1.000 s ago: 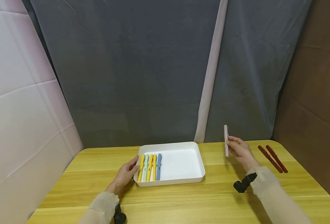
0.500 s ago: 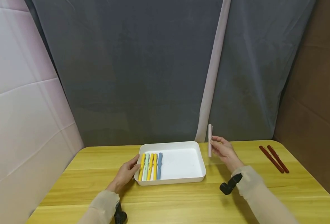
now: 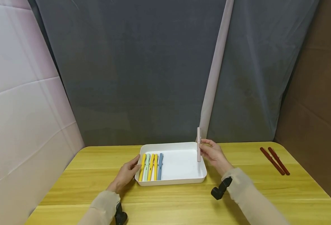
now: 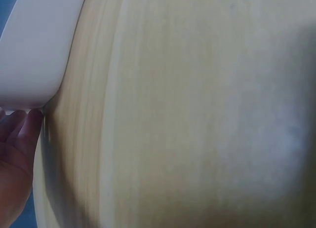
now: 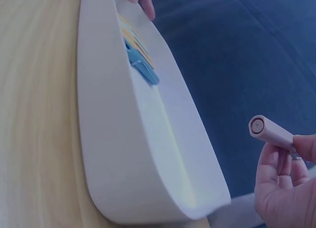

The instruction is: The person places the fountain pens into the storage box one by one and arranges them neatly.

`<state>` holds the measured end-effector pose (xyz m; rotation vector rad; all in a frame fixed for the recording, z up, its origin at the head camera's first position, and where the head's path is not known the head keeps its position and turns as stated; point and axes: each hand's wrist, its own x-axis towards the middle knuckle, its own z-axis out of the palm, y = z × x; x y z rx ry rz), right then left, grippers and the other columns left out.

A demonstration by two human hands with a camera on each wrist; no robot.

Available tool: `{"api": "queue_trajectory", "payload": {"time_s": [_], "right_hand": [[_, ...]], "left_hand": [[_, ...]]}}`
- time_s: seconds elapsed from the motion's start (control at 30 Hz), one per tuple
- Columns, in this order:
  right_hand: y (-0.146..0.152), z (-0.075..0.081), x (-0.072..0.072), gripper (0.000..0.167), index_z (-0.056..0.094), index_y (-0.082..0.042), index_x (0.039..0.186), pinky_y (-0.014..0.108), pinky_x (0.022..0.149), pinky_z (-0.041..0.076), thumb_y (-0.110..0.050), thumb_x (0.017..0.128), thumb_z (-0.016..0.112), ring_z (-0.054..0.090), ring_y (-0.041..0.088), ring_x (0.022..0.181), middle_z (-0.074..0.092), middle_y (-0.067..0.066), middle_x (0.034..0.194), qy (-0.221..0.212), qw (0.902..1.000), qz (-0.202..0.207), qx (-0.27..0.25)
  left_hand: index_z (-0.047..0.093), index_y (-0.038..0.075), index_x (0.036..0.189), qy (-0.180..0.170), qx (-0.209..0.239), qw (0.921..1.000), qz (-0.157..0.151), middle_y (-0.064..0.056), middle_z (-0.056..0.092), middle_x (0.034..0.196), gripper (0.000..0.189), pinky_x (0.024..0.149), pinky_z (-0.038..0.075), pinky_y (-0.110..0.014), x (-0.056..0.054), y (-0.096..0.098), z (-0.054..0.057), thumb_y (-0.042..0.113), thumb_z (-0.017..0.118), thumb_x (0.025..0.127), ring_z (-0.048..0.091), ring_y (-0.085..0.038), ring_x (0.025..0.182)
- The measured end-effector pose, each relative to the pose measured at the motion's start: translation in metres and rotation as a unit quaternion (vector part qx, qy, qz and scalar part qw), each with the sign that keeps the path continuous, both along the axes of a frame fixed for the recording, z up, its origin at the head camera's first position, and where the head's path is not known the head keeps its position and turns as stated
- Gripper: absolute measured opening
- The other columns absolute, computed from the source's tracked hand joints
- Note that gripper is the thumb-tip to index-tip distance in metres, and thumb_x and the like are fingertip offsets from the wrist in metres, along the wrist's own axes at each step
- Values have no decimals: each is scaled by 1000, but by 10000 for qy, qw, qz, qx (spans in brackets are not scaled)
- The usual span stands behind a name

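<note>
My right hand (image 3: 214,155) pinches a pale pink pen (image 3: 198,145) between thumb and fingers. The pen stands nearly upright over the right end of a white tray (image 3: 172,182); the right wrist view shows the end of the pink pen (image 5: 269,132) close up. On the tray's left end, the fingertips of my left hand (image 3: 125,175) rest against the rim, fingers mostly straight. Inside, along the left side, lie a yellow pen (image 3: 142,168), a mint green pen (image 3: 146,168), more yellow pens (image 3: 150,168) and a blue pen (image 3: 160,167), side by side with clips facing right.
Two dark red pens (image 3: 272,161) lie slanted on the wooden table (image 3: 165,203) at the far right. A grey curtain (image 3: 131,78) hangs behind the table's back edge. Pale panelling (image 3: 27,109) stands on the left and a brown panel (image 3: 314,109) on the right.
My right hand has carried the pink pen leftward, from over the table to the tray's right end, and slightly lower. The left hand and the tray stay in place.
</note>
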<state>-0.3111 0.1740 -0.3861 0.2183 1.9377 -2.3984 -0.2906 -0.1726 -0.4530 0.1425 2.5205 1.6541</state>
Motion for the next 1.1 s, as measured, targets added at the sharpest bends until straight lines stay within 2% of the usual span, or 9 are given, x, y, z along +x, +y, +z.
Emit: {"api": "queue_trajectory", "payload": {"time_s": [0.23, 0.43, 0.7, 1.0, 1.1], "right_hand": [[-22, -9, 1, 33, 49, 5, 121, 18, 60, 49, 3, 89, 57, 54, 9, 66, 58, 1, 77, -100, 9999, -76, 92], [-37, -16, 2, 30, 53, 4, 116, 20, 61, 50, 2, 87, 60, 56, 11, 67, 60, 4, 80, -194, 9996, -112, 173], [-48, -24, 1, 24, 54, 6, 109, 21, 59, 51, 3, 86, 61, 57, 11, 66, 61, 4, 78, -27, 9997, -101, 206], [-58, -30, 2, 24, 54, 7, 108, 23, 61, 52, 4, 85, 61, 57, 11, 65, 63, 6, 79, -30, 9990, -76, 429], [-61, -32, 1, 22, 55, 7, 106, 23, 60, 51, 4, 85, 61, 57, 11, 65, 64, 7, 78, -23, 9988, -55, 482]], "left_hand": [[24, 3, 148, 84, -50, 9999, 25, -16, 25, 152, 56, 110, 27, -47, 2, -1, 0, 11, 48, 98, 26, -30, 139], [25, 4, 148, 47, -72, 10000, 35, -16, 25, 153, 56, 110, 26, -47, 1, 0, -1, 12, 48, 98, 24, -31, 140], [24, 8, 149, -47, -29, 10000, 66, -13, 25, 154, 56, 111, 27, -47, 0, 0, -3, 15, 48, 99, 24, -29, 140], [28, 0, 146, 345, 45, 9994, 26, -19, 31, 149, 53, 108, 29, -45, -1, 1, -5, 8, 49, 97, 32, -31, 136], [29, 0, 146, 314, 92, 9994, 69, -19, 33, 148, 53, 108, 30, -45, -1, 2, -6, 8, 49, 97, 33, -30, 135]]}}
